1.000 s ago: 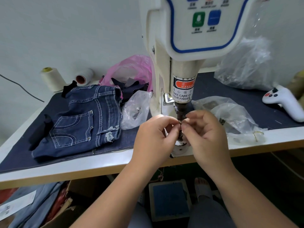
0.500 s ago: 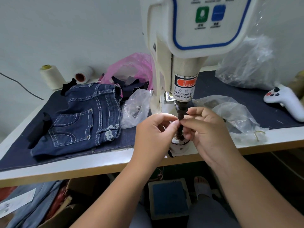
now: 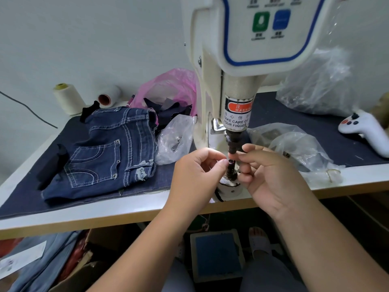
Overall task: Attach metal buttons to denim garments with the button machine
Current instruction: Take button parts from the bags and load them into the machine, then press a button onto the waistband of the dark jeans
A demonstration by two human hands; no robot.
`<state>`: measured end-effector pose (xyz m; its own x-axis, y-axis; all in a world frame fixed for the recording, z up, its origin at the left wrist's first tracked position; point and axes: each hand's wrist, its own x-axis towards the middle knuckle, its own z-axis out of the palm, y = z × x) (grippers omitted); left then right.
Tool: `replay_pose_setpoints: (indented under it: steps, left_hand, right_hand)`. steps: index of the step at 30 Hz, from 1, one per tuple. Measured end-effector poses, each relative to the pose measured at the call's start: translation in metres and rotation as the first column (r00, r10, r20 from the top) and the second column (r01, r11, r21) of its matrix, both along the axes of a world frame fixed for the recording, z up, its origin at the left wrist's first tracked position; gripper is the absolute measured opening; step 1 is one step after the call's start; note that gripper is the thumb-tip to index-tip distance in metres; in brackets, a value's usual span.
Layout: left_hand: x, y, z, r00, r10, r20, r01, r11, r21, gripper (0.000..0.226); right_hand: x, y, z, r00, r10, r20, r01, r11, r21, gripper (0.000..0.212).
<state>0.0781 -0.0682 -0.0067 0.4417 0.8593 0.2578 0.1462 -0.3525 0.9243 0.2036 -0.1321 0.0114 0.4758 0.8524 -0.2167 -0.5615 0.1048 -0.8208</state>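
your left hand (image 3: 195,175) and right hand (image 3: 271,178) meet at the machine's lower post (image 3: 231,168), fingers (image 3: 221,163) curled and pinching close around a small dark piece; cannot tell if it is a button. judgement: a metal button is small, hard, slick, so hold it by the rim. denim shorts (image 3: 103,157) lie folded on the desk (image 3: 126,209), left, well apart from the post; soft and limp, hold at the waistband. clear bag (image 3: 174,142) beside the machine (image 3: 248,60) holds small metal bits; pink bag (image 3: 168,89) holds dark scraps.
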Motion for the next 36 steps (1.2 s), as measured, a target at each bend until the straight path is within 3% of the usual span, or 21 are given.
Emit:
replay_pose_setpoints:
  steps: [7,13,15,18,21,24,26,30,34,36]
  left_hand:
    - [-0.006,0.006,0.002,0.999,0.025,-0.047,-0.024,1.0,0.018,0.014]
    - [-0.018,0.051,0.011,0.964,0.211,-0.164,-0.183,0.968,0.169,0.012]
    - [-0.025,0.082,0.013,0.888,0.4,-0.228,-0.329,0.897,0.294,0.015]
    - [-0.041,0.128,0.014,0.602,0.693,-0.397,-0.534,0.719,0.445,0.053]
    - [-0.057,0.16,0.011,0.427,0.68,-0.596,-0.611,0.703,0.364,0.1]
    - [-0.068,0.179,0.005,0.442,0.537,-0.718,-0.623,0.76,0.185,0.121]
    - [-0.073,0.183,0.0,0.447,0.48,-0.755,-0.603,0.785,0.142,0.118]
    - [-0.085,0.185,-0.006,0.37,0.516,-0.773,-0.609,0.763,0.218,0.097]
    - [-0.098,0.182,-0.007,0.426,0.663,-0.615,-0.649,0.698,0.303,0.022]
    - [-0.105,0.177,-0.003,0.489,0.751,-0.443,-0.699,0.642,0.317,0.01]
  right_hand:
    - [-0.003,-0.011,0.008,0.979,0.001,-0.204,0.0,1.0,0.005,0.012]
    - [-0.006,-0.015,0.008,0.988,-0.019,-0.151,0.022,1.0,0.014,0.012]
    - [-0.005,-0.016,0.006,0.997,-0.021,-0.069,0.021,1.0,0.002,0.013]
    - [-0.004,-0.018,0.005,1.0,-0.015,-0.019,0.015,1.0,0.005,0.014]
    - [-0.002,-0.02,0.005,0.998,-0.015,-0.062,0.016,1.0,0.018,0.013]
    - [-0.002,-0.02,0.007,0.997,-0.009,-0.077,0.011,1.0,0.026,0.012]
    - [-0.002,-0.021,0.007,0.997,-0.014,-0.074,0.016,1.0,0.027,0.013]
    - [-0.004,-0.021,0.005,0.998,-0.03,-0.054,0.031,1.0,0.005,0.013]
    - [-0.004,-0.025,0.001,0.998,-0.034,-0.044,0.034,0.999,-0.006,0.012]
    - [-0.001,-0.027,-0.001,0.999,-0.047,-0.015,0.047,0.999,-0.016,0.013]
